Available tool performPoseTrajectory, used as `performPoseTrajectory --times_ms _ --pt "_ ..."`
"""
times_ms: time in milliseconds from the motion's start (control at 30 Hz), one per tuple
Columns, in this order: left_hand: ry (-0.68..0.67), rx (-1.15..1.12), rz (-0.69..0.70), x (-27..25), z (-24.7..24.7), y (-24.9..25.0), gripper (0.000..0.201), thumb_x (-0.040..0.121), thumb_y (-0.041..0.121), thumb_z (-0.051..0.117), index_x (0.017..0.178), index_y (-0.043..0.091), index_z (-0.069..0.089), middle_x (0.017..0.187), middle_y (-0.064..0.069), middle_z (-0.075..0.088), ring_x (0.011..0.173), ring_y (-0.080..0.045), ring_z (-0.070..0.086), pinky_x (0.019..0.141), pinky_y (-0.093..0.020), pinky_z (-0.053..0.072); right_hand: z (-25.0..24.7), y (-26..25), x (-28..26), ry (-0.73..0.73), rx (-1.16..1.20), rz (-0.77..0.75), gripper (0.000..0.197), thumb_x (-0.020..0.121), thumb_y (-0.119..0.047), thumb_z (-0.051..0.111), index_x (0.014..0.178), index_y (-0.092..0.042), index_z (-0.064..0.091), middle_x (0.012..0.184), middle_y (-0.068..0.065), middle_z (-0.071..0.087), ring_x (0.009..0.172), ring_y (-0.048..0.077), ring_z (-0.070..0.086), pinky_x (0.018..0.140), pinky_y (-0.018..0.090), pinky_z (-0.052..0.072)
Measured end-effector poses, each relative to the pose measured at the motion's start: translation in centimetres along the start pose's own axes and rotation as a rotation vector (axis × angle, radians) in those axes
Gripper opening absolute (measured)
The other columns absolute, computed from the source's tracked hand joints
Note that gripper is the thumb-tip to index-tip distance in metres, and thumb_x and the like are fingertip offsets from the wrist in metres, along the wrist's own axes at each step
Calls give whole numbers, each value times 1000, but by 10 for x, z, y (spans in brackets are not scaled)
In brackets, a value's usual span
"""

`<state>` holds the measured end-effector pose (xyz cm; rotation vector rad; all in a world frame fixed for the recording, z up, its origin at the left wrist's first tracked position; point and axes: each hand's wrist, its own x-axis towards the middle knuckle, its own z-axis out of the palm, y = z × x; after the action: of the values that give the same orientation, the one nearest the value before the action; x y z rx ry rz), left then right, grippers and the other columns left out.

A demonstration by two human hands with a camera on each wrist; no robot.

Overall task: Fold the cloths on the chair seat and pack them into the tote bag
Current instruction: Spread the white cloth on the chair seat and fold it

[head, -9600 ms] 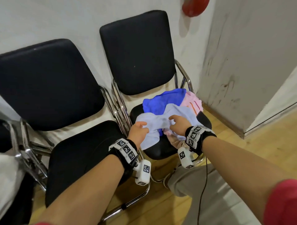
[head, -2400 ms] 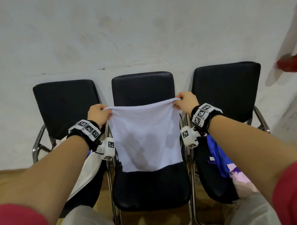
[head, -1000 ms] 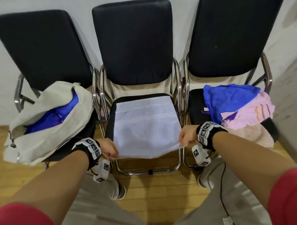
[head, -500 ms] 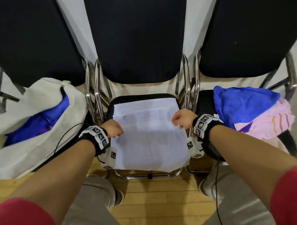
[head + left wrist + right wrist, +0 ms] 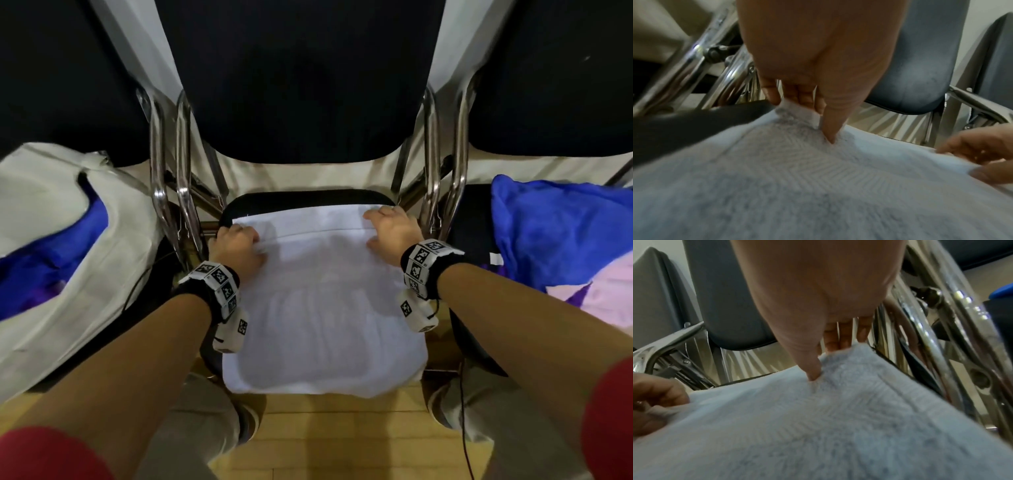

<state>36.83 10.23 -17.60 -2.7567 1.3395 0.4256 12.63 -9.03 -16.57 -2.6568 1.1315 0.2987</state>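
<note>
— White terry, that's what I've got: the towel [image 5: 322, 308] lies over the middle seat [image 5: 301, 198], centre of the frame, its near part hanging off the front of the seat.

— And your grip?

— My left hand [image 5: 236, 245] pinches the towel's edge at centre-left, thumb on top, fingers [image 5: 799, 95] tucked under the hem. My right hand [image 5: 392, 228] does the same at centre-right, thumb pressed into the pile, fingers [image 5: 840, 335] behind the edge. Neither hand is spread flat.

— Why hold it there?

— I'd say to lay one edge square on the layer beneath: a strip of the lower layer shows just beyond my knuckles, so the fold looks nearly matched. Holding both corners keeps the edge straight.

— What changed?

— Half a second ago my hands were about mid-seat; now they're near the back of it, and the towel is doubled over. A second ago I held the near corners at the seat's front.

— The rest?

— The tote [image 5: 68, 260] sits at left with a blue cloth [image 5: 51, 260] showing inside. At right, another blue cloth [image 5: 561, 233] and a pink one [image 5: 609, 291] wait unfolded.
</note>
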Motion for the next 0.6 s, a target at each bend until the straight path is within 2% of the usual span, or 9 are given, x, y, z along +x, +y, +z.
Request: performPoseTrajectory --times_ms 67,167,267,333,400,533,600 --pt "6 -23 0 1 2 -3 21 88 39 61 97 22 68 116 -6 58 113 -32 49 96 -45 41 -1 -2 3 -12 -44 8 44 92 -33 60 133 -20 52 142 6 50 133 29 40 108 44 32" --pt "34 -129 25 -1 2 -9 26 91 48 60 86 23 66 106 -2 59 107 -31 51 94 -46 43 -3 -2 2 -19 4 6 24 93 -28 58 116 -21 62 121 5 61 116 27 54 103 43 38" --pt "21 -271 67 -7 -6 -15 16 92 39 63 82 26 63 90 1 63 97 -28 60 90 -44 49 -9 3 -6 -1 161 -11 7 90 -22 59 95 -21 63 101 3 63 98 26 61 93 41 48" --pt "5 -333 80 -13 -14 -18 10 92 31 63 84 25 63 88 1 64 90 -25 62 85 -41 52 -14 7 -13 2 256 -20 3 87 -20 61 90 -20 63 94 3 64 90 26 63 82 40 54" --pt "8 -397 88 -18 -24 -20 6 93 25 63 89 21 65 88 0 64 87 -24 63 79 -37 54 -20 10 -19 17 318 -22 4 86 -20 64 89 -16 64 88 4 65 83 25 64 76 40 57" --pt "11 -495 143 -25 -45 -22 5 95 23 62 97 18 63 88 3 60 82 -17 59 67 -29 44 -35 10 -20 105 424 0 13 80 -23 71 84 -14 64 80 5 64 75 23 63 69 40 58" --pt "33 -543 152 -21 -57 -23 6 96 24 62 98 19 62 85 2 60 76 -14 57 63 -27 42 -48 7 -14 169 458 9 14 77 -21 71 82 -11 62 77 7 63 73 24 61 65 37 53"
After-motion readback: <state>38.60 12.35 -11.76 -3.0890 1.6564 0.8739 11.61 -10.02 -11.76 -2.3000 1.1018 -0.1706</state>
